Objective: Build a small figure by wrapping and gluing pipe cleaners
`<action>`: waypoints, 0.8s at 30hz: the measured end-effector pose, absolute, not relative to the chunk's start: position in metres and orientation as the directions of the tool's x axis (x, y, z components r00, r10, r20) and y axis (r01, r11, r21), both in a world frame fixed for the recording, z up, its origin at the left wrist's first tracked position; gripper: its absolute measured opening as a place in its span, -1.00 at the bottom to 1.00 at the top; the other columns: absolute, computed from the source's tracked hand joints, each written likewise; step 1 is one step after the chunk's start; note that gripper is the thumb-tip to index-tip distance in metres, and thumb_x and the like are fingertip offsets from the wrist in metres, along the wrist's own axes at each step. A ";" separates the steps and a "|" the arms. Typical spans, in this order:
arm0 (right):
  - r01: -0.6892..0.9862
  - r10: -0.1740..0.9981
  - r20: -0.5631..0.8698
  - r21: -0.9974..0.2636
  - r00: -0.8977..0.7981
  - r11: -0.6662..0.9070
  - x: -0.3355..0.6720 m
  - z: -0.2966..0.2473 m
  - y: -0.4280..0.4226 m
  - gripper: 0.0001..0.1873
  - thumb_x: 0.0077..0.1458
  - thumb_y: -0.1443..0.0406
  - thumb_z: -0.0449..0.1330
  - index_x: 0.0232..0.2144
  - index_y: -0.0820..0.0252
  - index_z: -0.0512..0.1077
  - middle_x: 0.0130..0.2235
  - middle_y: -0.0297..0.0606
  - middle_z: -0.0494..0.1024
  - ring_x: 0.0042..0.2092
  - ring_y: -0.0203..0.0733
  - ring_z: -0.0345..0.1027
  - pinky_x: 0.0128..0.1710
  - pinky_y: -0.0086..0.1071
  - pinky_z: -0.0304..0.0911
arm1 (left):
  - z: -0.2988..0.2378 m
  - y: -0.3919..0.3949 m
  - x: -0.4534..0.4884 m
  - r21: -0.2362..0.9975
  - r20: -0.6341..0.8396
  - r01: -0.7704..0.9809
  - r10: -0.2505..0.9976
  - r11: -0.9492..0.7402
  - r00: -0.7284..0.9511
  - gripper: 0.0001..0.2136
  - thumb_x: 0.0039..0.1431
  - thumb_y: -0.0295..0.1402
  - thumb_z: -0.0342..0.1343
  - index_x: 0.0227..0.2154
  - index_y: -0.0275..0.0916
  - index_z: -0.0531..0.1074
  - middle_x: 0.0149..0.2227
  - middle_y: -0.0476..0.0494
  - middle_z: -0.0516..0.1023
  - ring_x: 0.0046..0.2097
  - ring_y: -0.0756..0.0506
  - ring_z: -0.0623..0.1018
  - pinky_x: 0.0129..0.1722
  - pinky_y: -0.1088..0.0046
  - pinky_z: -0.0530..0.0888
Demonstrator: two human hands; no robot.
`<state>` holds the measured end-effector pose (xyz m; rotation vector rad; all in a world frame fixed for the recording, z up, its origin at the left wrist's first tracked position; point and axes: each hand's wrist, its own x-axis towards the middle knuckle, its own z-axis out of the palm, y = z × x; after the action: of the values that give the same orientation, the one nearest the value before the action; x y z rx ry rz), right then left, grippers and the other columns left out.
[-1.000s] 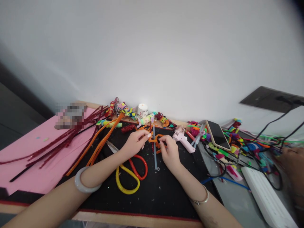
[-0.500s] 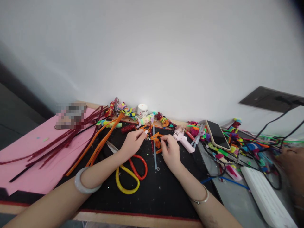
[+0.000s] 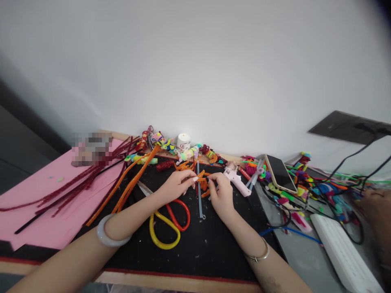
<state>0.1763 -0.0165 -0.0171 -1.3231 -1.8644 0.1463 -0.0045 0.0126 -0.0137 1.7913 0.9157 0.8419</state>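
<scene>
My left hand (image 3: 176, 185) and my right hand (image 3: 222, 194) meet over a black mat (image 3: 198, 248), both pinching a small bent piece of orange pipe cleaner (image 3: 202, 180). The fingers of each hand are closed on it. A clear glue stick (image 3: 199, 194) lies on the mat between the hands. Scissors (image 3: 166, 224) with one red and one yellow handle loop lie just under my left wrist. A pale bangle sits on my left forearm and a thin silver one on my right.
Long orange pipe cleaners (image 3: 131, 183) and dark red glitter stems (image 3: 67, 185) lie to the left on a pink sheet (image 3: 36, 215). A pink glue gun (image 3: 236, 179), a phone (image 3: 279, 173), colourful scraps, cables and a white power strip (image 3: 343, 254) are to the right. Another person's hand (image 3: 375, 207) is at the right edge.
Both hands stayed in place while their fingers worked the orange piece, turning and bending it slightly; my left fingertips shifted a little to the right, closer to my right hand.
</scene>
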 end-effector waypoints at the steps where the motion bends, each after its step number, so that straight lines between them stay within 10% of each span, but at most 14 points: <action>1: 0.733 0.826 0.554 -0.520 -0.101 0.438 0.176 -0.017 -0.016 -0.89 0.12 0.40 0.00 -0.40 0.18 0.31 -0.39 -0.28 0.41 -0.31 -0.21 0.27 -0.27 -0.30 0.11 | -0.014 0.013 -0.005 0.929 0.156 0.224 0.858 -0.296 0.489 -0.77 0.20 -0.23 -0.10 -0.38 -0.28 0.35 -0.49 0.01 0.42 -0.61 0.11 0.31 -0.59 0.61 0.27; 18: 0.755 0.814 0.571 -0.488 -0.104 0.439 0.179 -0.014 -0.018 -0.84 0.10 0.40 -0.04 -0.28 0.19 0.31 -0.29 -0.21 0.42 -0.20 -0.14 0.27 -0.17 -0.23 0.13 | -0.018 0.015 -0.006 0.922 0.187 0.233 0.884 -0.309 0.429 -0.74 0.22 -0.24 -0.12 -0.46 -0.27 0.33 -0.58 0.05 0.36 -0.63 0.10 0.29 -0.56 0.58 0.28; 24: 0.932 0.849 0.524 -0.339 0.075 0.127 0.187 -0.008 -0.010 -0.50 -0.14 0.48 -0.01 -0.06 0.25 0.24 0.03 -0.01 0.28 0.05 0.08 0.11 -0.05 -0.07 0.05 | -0.020 0.016 -0.005 0.933 0.186 0.231 0.920 -0.275 0.345 -0.76 0.22 -0.25 -0.13 -0.45 -0.26 0.31 -0.51 0.03 0.40 -0.62 0.10 0.29 -0.57 0.58 0.27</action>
<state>0.1866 -0.0103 -0.0085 -1.7243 -1.7760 -0.1690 -0.0050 0.0158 -0.0203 1.7267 1.0314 0.9818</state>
